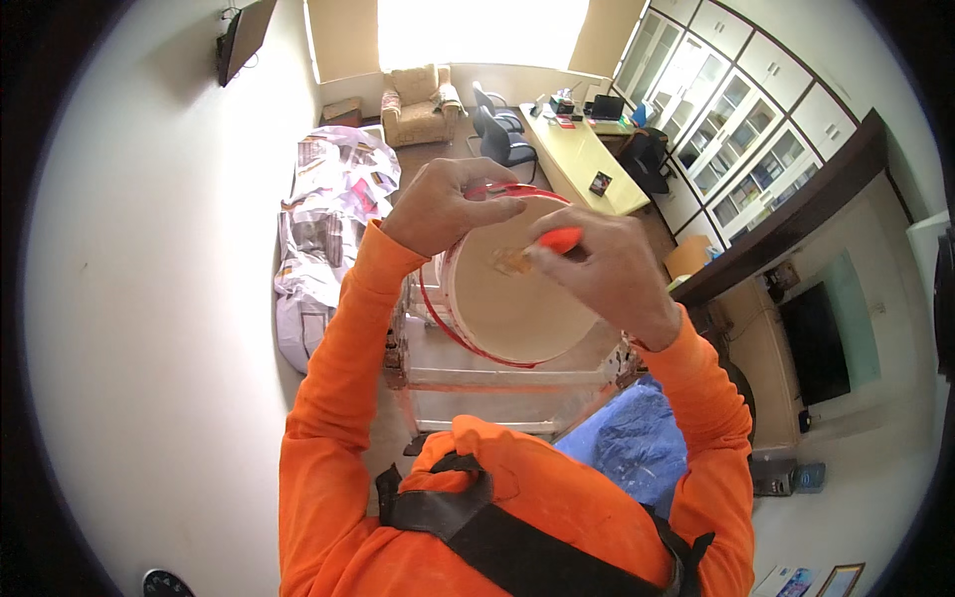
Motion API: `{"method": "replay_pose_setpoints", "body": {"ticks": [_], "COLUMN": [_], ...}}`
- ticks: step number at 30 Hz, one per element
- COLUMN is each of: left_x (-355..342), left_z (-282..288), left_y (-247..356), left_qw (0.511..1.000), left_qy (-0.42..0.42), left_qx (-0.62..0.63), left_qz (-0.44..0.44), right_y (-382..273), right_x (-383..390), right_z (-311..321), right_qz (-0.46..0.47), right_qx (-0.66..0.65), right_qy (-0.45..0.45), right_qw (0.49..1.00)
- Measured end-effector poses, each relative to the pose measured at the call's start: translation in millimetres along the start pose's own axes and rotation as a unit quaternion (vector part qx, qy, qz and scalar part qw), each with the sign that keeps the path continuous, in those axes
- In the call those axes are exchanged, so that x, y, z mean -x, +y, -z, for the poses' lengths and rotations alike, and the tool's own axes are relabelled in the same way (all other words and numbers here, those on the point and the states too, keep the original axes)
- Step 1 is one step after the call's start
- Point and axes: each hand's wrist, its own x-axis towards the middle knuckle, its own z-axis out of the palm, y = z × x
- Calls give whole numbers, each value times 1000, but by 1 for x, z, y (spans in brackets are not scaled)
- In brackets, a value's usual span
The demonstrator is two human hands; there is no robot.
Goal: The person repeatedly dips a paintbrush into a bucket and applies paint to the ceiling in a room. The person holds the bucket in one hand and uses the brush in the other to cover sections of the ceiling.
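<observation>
orange sleeves lead to both hands: left hand (448, 204) grips the round frame (512, 284), right hand (602, 269) pinches an orange-handled tool (557, 239).

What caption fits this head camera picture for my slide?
Left hand steadies a round red-rimmed container while the right hand holds an orange-handled tool against it.

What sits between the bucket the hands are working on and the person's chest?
In the head view, the top rail of a white ladder crosses between the white bucket and the orange-sleeved chest; both hands rest on the bucket's rim.
</observation>
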Motion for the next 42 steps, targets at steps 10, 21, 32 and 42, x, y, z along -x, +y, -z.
{"method": "replay_pose_setpoints", "body": {"ticks": [10,21,32,42], "left_x": [15,53,65,65], "left_z": [16,-8,-20,-14], "left_y": [9,12,19,17], "left_qw": [991,957,963,964], "left_qy": [121,245,238,226], "left_qx": [54,153,126,131], "left_qz": [31,26,29,53], "right_y": [9,6,16,15], "right_x": [-4,-11,-11,-4], "right_z": [11,-12,-51,-19], "right_qz": [-163,-97,98,-151], "right_qx": [-307,-237,24,-330], "right_qy": [151,79,-26,157], "right_qw": [926,964,995,919]}}
